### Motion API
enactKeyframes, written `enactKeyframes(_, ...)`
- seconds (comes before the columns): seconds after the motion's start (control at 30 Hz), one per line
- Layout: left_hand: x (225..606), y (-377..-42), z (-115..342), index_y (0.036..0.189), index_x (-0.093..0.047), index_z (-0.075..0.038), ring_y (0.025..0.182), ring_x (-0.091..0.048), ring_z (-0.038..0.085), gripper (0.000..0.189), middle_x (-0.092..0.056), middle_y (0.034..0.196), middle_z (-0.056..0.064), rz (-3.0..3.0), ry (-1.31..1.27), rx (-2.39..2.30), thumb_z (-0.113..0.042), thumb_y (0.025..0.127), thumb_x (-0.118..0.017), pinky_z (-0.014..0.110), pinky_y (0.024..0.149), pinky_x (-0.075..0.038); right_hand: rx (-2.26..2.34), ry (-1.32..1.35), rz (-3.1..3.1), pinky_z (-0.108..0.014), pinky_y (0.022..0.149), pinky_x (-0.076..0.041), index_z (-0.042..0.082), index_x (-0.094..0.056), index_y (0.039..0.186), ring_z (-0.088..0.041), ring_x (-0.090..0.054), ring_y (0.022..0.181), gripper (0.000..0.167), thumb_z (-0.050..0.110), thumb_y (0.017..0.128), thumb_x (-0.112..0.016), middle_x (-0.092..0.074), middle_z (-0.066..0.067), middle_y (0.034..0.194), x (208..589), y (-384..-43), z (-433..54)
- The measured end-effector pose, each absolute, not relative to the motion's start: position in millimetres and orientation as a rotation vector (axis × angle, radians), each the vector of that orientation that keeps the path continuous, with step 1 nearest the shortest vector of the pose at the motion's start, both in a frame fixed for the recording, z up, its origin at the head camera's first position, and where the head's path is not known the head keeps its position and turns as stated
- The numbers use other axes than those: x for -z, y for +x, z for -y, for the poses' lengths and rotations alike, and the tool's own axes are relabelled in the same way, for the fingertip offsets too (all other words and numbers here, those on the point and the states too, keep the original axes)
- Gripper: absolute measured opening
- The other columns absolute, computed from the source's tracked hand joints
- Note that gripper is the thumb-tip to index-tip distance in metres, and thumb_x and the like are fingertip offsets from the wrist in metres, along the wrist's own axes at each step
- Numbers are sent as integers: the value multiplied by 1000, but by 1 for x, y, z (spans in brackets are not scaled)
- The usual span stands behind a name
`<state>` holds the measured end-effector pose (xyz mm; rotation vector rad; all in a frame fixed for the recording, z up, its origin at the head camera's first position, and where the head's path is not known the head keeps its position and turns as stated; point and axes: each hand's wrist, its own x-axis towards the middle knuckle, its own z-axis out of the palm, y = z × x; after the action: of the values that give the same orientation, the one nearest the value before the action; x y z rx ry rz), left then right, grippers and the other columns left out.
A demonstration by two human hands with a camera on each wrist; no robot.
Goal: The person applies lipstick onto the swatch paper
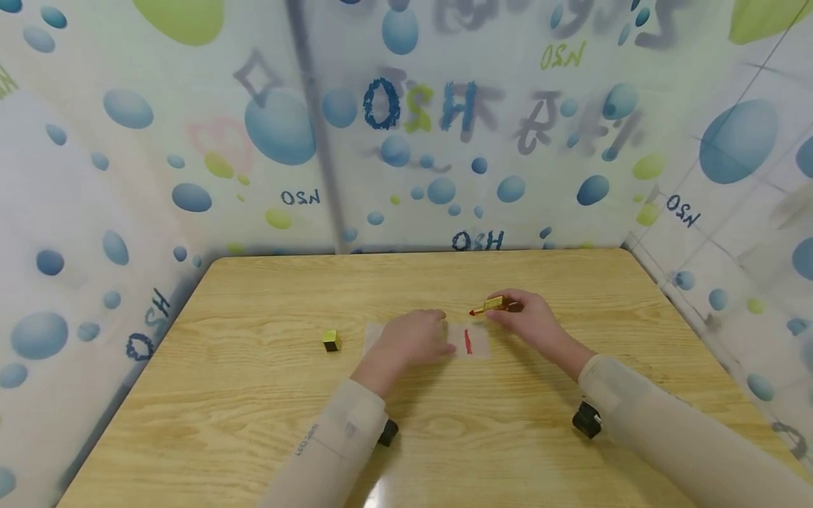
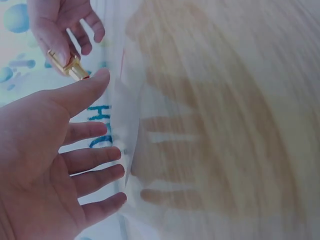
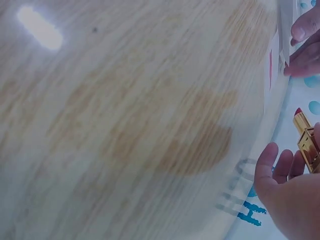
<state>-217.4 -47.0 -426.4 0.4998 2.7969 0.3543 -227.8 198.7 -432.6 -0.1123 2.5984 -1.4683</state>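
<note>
In the head view my right hand [image 1: 530, 321] pinches a gold lipstick [image 1: 490, 305], its red tip pointing left, above the table right of a strip of pale paper [image 1: 480, 344]. One short red stroke [image 1: 468, 341] marks that paper. My left hand [image 1: 413, 337] is over the paper's middle, hiding part of it, with nothing in its grasp. The left wrist view shows that hand's fingers [image 2: 95, 160] straight and spread, fingertips near the paper [image 2: 125, 117]. In the right wrist view the lipstick [image 3: 306, 135] shows its bare red tip and square gold case.
A small gold and black lipstick cap [image 1: 331, 341] stands on the wooden table [image 1: 254, 423] left of the paper. Black wrist cameras [image 1: 587, 420] sit under both sleeves. Printed curtains [image 1: 406, 176] enclose the table's back and sides.
</note>
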Motion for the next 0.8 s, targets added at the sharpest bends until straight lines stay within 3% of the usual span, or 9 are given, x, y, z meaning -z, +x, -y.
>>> enactKeyframes(0.37, 417, -214, 72, 151, -59, -12, 145, -57, 29, 63, -61, 156, 9, -2836, 636, -402, -45, 100, -74, 46, 121, -48, 1413, -127, -2639, -33, 83, -55, 11, -70, 138, -28, -65, 110, 40, 27, 102, -75, -66, -12, 117, 430, -230, -197)
enactKeyframes(0.6, 413, -214, 86, 149, -62, -12, 150, -52, 28, 61, -60, 156, 8, -2835, 657, -281, -45, 100, -75, 55, 133, -27, 1414, -126, -2637, -36, 88, -54, 10, -70, 137, -29, -63, 112, 40, 28, 102, -75, -66, -12, 120, 423, -231, -192)
enactKeyframes(0.8, 416, -211, 97, 150, -61, -12, 156, -45, 30, 63, -55, 162, 10, -2792, 662, -305, -47, 99, -75, 60, 133, -24, 1396, -153, -2623, -38, 94, -55, 11, -68, 140, -31, -63, 122, 44, 30, 102, -75, -67, -12, 126, 420, -235, -183)
